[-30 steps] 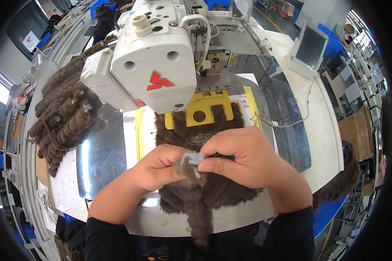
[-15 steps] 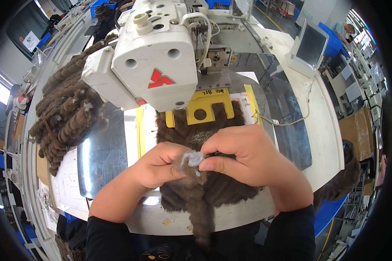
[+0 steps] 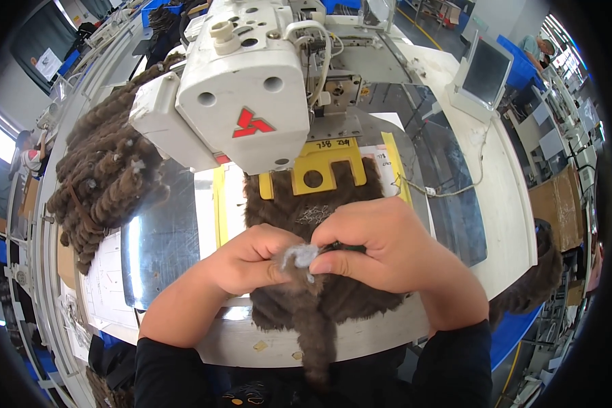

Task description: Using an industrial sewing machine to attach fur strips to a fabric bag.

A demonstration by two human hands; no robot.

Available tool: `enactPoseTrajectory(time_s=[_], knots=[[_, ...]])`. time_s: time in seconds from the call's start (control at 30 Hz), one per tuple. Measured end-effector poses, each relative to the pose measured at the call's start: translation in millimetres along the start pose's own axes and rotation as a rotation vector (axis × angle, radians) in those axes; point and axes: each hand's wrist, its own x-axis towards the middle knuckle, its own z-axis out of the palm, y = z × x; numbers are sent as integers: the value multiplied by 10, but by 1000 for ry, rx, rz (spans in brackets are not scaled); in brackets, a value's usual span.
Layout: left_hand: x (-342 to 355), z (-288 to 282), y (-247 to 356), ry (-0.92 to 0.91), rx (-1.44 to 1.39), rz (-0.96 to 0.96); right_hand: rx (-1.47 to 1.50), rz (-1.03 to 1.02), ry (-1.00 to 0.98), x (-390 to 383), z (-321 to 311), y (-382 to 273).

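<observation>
One fur strip (image 3: pixel 313 330), prob. light & soft, best held by top end, is pinched by L hand (image 3: pixel 255 262), dark tool (image 3: pixel 347 247) by R hand (image 3: pixel 381 248).

The head view looks from above the near edge of the table (image 3: pixel 231 350), facing down and forward across it. It is close enough that the left hand (image 3: pixel 255 262) and right hand (image 3: pixel 381 238) appear large near the middle. The wide fisheye bows the table's right edge and sees beyond it.
</observation>
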Motion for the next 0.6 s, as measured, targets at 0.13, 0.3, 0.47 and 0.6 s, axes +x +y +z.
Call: enactPoseTrajectory(time_s=[0.13, 0.3, 0.47, 0.6], knots=[[-14, 8, 21, 1, 31, 4, 23, 7, -15, 0, 8, 43], [-16, 120, 0, 148, -110, 59, 49, 62, 64, 17, -58, 29], [26, 218, -41, 526, 345, 252, 25, 48, 194, -14, -116, 4], [28, 196, -95, 729, 895, 458, -79, 136, 103, -52, -113, -120]])
